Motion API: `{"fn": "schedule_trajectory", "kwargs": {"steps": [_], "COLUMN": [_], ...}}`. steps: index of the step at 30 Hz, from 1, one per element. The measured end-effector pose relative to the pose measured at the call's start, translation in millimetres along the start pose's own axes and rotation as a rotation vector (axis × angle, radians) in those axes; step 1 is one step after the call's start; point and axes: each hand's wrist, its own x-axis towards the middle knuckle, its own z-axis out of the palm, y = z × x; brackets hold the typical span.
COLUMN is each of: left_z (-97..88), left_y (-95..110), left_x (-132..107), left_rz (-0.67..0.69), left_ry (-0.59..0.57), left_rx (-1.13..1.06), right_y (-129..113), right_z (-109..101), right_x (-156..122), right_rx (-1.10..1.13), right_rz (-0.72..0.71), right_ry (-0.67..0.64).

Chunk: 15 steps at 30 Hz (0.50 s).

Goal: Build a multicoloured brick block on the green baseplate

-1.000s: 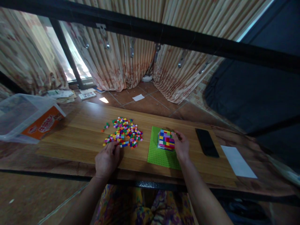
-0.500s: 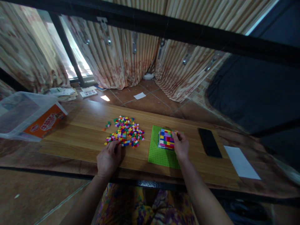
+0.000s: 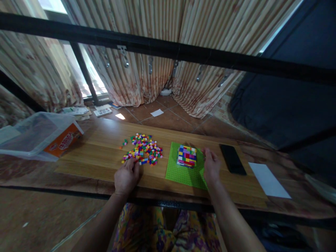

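My left hand (image 3: 127, 175) rests on the table with its fingers curled and pressed together at the near edge of a pile of small multicoloured building bricks (image 3: 151, 148). Whatever its fingertips hold is hidden. A layered block of bricks (image 3: 187, 156) in many colours stands on a green baseplate (image 3: 172, 172). Just right of that block, apart from it, my right hand (image 3: 212, 165) hovers over the plate's right edge. Its thumb and index finger are slightly apart, and no brick shows between them.
A black phone (image 3: 232, 159) and a white sheet of paper (image 3: 269, 179) lie to the right. At the left stands a clear plastic box (image 3: 34, 140) with an orange label. A black metal bar (image 3: 162, 50) crosses in front of the curtains (image 3: 147, 84).
My right hand has come off the brick block and moved right, uncovering the block's right side. My left hand stays by the pile. The view has tilted a little.
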Motion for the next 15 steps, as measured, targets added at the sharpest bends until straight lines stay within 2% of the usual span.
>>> {"fn": "schedule_trajectory", "kwargs": {"steps": [2, 5, 7, 11, 13, 15], "left_z": [-0.9, -1.8, -2.1, -3.4, -4.4, -5.1], "left_y": [0.9, 1.6, 1.5, 2.0, 2.8, 3.6], "left_x": [-0.2, -1.0, -1.7, -2.8, -3.1, -3.2], "left_rz": [-0.005, -0.011, -0.012, -0.012, -0.015, -0.019], "left_ry": [-0.014, -0.029, -0.038, -0.053, -0.063, -0.07], "left_rx": [-0.009, -0.02, -0.03, -0.047, -0.045, -0.04], "right_y": [-11.5, -33.8, -46.8, -56.2, -52.3, -45.9], "right_z": [-4.6, -1.9, 7.0, 37.5, 54.6, 69.7], "right_x": [-9.5, -38.0, -63.1, -106.9, -117.0, -118.2], "right_rx": [0.0, -0.089, -0.141, -0.217, -0.263, -0.33], "right_rz": [-0.014, -0.145, -0.225, -0.401, -0.438, -0.459], "right_ry": [0.045, -0.045, -0.167, -0.579, -0.673, -0.683]}}
